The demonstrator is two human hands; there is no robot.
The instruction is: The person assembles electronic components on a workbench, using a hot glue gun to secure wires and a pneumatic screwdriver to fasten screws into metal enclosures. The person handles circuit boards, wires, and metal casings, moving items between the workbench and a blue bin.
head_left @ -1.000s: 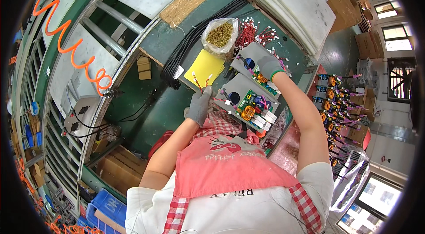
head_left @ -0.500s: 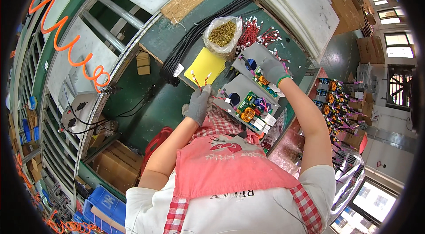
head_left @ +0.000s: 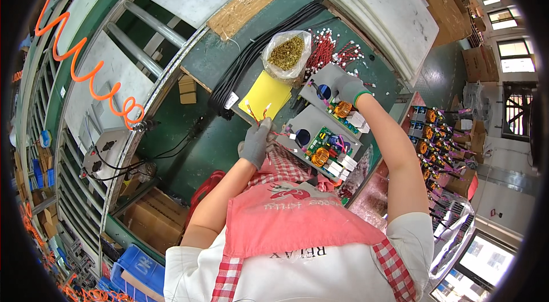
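My left hand point(head_left: 255, 143), in a grey glove, pinches a thin wire lead point(head_left: 265, 112) with red and dark strands and white plug ends. It sits at the bench's near edge, beside a grey metal panel point(head_left: 313, 119) bearing a green circuit board point(head_left: 331, 143) with a copper coil. A second grey panel point(head_left: 327, 76) with a similar board lies just beyond. My right hand point(head_left: 349, 87), also gloved, reaches over this far panel. Its fingers look curled downward and cover part of the board; what they grip is hidden.
Beyond the panels lie yellow sheets point(head_left: 267, 94), an open bag of brass-coloured small parts point(head_left: 286, 55), red wire leads point(head_left: 321, 53) and a black cable bundle point(head_left: 246, 62). White boards point(head_left: 383, 13) are stacked at far right. Several coil assemblies point(head_left: 426, 136) stand right; an orange coiled hose point(head_left: 94, 76) hangs left.
My right hand has shifted slightly away and left over the far panel, uncovering its copper coil. My left hand still holds the wire lead and has moved slightly right and nearer.
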